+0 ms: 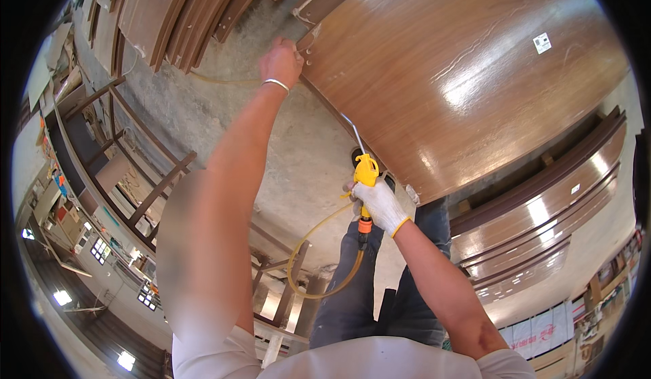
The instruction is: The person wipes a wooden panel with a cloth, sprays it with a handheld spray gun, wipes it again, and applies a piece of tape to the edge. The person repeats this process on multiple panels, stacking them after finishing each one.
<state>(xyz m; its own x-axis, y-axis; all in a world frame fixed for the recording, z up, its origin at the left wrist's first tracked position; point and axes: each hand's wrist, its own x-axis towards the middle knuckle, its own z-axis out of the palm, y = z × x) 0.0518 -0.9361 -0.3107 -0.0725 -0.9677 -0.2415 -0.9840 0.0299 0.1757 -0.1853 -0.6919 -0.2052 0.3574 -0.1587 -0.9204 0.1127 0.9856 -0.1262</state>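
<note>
My right hand [380, 205], in a white knit glove with a yellow hem, is closed around a yellow air blow gun [367, 170]. The gun's thin, bent metal nozzle points up to the near edge of a large glossy brown wood-grain panel [407, 87]. From the gun's orange coupling a yellowish air hose [293, 270] loops down to the left. My left hand [281, 62], bare with a white band at the wrist, is at the panel's left corner, beside small round holes. Its fingers are curled closed; what they grip, if anything, is hidden.
Several curved brown panels [159, 16] stand in a row at the upper left. More brown panels [522, 230] lie stacked on the right. A dark metal frame [152, 199] stands on the left over the concrete floor [291, 142]. A white label [542, 43] sits on the large panel.
</note>
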